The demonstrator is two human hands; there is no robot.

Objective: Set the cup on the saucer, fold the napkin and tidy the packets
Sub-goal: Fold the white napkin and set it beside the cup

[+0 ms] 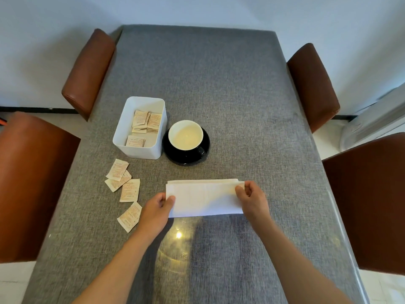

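Observation:
A white napkin (205, 197) lies folded into a long rectangle on the grey table. My left hand (156, 210) pinches its left end and my right hand (252, 199) pinches its right end. Behind it, a black cup with a cream inside (185, 135) stands on a black saucer (175, 157). To the left of the saucer is a white box (131, 145) holding several beige packets (145, 122). Several more packets (129, 190) lie loose on the table left of the napkin, one of them (129, 217) touching my left wrist.
The grey table (219, 84) has a glossy cover that reflects light near its front edge. Brown chairs stand at the left (32, 178) and right (370, 205), with two more (89, 71) (313, 84) further back. A white appliance (372, 126) stands at the far right.

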